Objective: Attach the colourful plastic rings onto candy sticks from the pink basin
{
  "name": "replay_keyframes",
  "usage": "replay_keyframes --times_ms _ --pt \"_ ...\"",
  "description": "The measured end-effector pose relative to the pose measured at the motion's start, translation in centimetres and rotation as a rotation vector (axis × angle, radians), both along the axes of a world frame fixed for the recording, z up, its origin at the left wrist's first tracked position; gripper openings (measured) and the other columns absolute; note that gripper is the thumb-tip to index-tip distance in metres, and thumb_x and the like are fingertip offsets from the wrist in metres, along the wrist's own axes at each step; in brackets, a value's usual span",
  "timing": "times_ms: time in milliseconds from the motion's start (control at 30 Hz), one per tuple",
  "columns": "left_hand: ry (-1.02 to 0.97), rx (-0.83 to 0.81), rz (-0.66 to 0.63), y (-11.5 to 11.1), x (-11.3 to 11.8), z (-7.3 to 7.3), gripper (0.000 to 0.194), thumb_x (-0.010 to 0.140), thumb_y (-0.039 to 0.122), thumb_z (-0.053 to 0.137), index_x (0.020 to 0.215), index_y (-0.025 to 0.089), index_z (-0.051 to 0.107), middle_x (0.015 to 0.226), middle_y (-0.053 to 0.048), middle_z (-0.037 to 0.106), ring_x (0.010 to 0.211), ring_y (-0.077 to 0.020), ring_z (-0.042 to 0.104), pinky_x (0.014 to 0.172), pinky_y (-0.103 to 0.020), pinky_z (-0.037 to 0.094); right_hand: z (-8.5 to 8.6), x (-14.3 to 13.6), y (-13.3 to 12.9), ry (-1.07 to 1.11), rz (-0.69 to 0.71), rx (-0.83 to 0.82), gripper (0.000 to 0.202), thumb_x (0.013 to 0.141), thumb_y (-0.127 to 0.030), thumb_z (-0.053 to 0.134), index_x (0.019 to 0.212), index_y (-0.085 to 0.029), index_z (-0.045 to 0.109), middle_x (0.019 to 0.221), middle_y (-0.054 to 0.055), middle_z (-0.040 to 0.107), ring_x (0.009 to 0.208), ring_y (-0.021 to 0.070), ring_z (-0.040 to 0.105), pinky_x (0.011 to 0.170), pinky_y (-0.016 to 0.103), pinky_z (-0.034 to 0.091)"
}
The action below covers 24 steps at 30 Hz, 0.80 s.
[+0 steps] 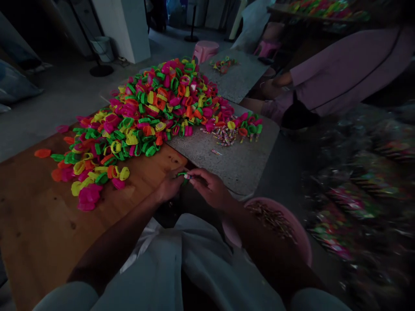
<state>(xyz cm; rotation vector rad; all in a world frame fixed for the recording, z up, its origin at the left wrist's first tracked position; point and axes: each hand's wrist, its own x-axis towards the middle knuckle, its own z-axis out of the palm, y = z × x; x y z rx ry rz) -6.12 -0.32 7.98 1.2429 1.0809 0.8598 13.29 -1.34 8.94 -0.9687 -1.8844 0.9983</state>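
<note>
My left hand [171, 185] is closed on a green plastic toy watch [181, 174], of which only a part shows between the fingers. My right hand [210, 186] pinches a small striped wrapped candy stick [188, 176] against the green piece. Both hands meet just over the table's front edge, close to my lap. Beyond them rises a big heap of toy watches [155, 108] in pink, green, yellow and orange. A small pile of striped candy sticks [226, 136] lies at the right of the heap, and a single stick [216, 152] lies nearer to me.
The heap spans a wooden tabletop [39, 203] and a grey speckled tabletop [249, 168]. At my right stands a pink basin [306, 235] of small sticks, beside clear bags [356, 198] of colourful pieces. Another person's sleeve [324, 65] is at the right, near a pink stool [205, 49].
</note>
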Motion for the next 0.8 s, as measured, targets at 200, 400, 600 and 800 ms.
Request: replay_keyframes --times_ms 200,400,600,800 --pt "0.084 0.060 -0.032 -0.5 -0.4 -0.1 0.024 0.086 0.034 0.056 0.097 0.018 0.071 0.080 0.001 0.063 0.072 -0.0137 0.053 0.064 -0.024 0.039 -1.2 0.7 0.2 0.046 -0.031 -0.110 0.024 0.101 -0.035 0.064 0.121 -0.027 0.073 0.117 0.004 0.078 0.109 0.0211 0.073 0.100 0.037 0.057" --pt "0.090 -0.019 -0.084 -0.5 -0.6 0.2 0.023 0.086 0.034 0.056 0.098 0.019 0.070 0.067 0.005 0.054 0.060 -0.0120 0.046 0.056 -0.023 0.034 -1.2 0.9 0.0 0.047 -0.048 -0.070 0.022 0.100 -0.034 0.065 0.118 -0.027 0.075 0.114 0.004 0.078 0.106 0.0208 0.073 0.099 0.037 0.057" --pt "0.132 0.046 -0.096 -0.1 -0.7 0.0 0.021 0.083 0.029 0.055 0.089 0.018 0.072 0.076 0.000 0.064 0.071 -0.0143 0.055 0.063 -0.024 0.040 -0.9 0.9 0.1 -0.053 -0.001 0.140 0.021 0.102 -0.028 0.061 0.119 -0.029 0.075 0.110 0.004 0.078 0.103 0.0203 0.073 0.095 0.038 0.058" --pt "0.041 -0.211 -0.092 -0.6 -0.5 0.6 0.014 0.079 0.032 0.059 0.083 0.020 0.064 0.060 0.006 0.048 0.049 -0.0105 0.039 0.046 -0.023 0.027 -1.3 1.6 0.3 -0.165 0.071 0.273 0.029 0.102 -0.019 0.057 0.124 -0.030 0.073 0.109 0.005 0.076 0.102 0.0210 0.072 0.093 0.037 0.058"
